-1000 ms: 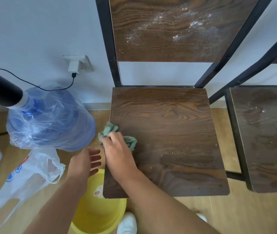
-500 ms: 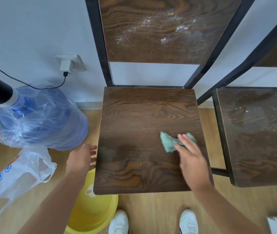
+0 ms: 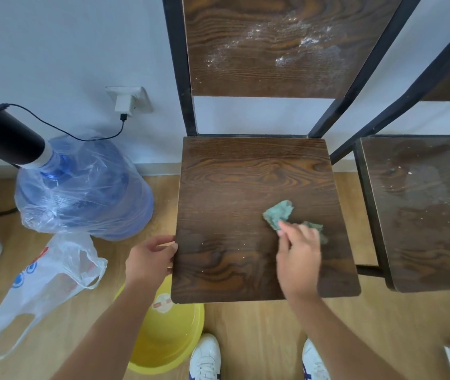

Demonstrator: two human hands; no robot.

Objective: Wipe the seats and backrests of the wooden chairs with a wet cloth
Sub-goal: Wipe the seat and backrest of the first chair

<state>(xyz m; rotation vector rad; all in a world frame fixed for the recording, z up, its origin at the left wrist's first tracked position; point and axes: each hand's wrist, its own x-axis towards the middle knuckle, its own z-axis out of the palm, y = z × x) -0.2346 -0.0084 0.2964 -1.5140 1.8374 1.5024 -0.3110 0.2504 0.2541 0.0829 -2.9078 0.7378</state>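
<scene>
Right hand [image 3: 297, 259] fingers [image 3: 286, 229] pinched on green cloth [image 3: 280, 213], bunched on seat [image 3: 245, 187] just beyond fingertips. Left hand [image 3: 149, 259] fingers curled loosely at seat's left edge. Risk: small wad skipping crumbs; dusty backrest [image 3: 267, 45] untouched.

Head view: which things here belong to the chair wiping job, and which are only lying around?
Part of the job:
- green cloth under the right hand
- near chair seat, its left edge touched by the left hand
- dusty backrest
- second chair seat
- yellow basin

Lying about:
- water bottle
- white plastic bag
- wall charger
</scene>
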